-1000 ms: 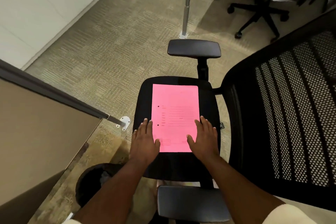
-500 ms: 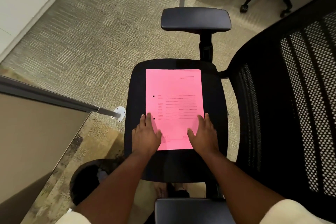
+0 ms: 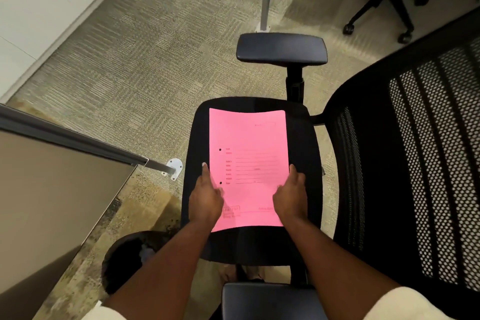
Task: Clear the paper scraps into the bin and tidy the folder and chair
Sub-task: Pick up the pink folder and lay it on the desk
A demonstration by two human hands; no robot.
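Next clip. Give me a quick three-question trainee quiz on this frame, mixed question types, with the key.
1. True or false: only one hand touches the pink folder.
2. Pick one: the black bin stands on the person's A) left, B) right.
3. Fill in: the folder lies on the chair's ___.
Key: 1 false, the left hand and right hand are both on it; 2 A; 3 seat.
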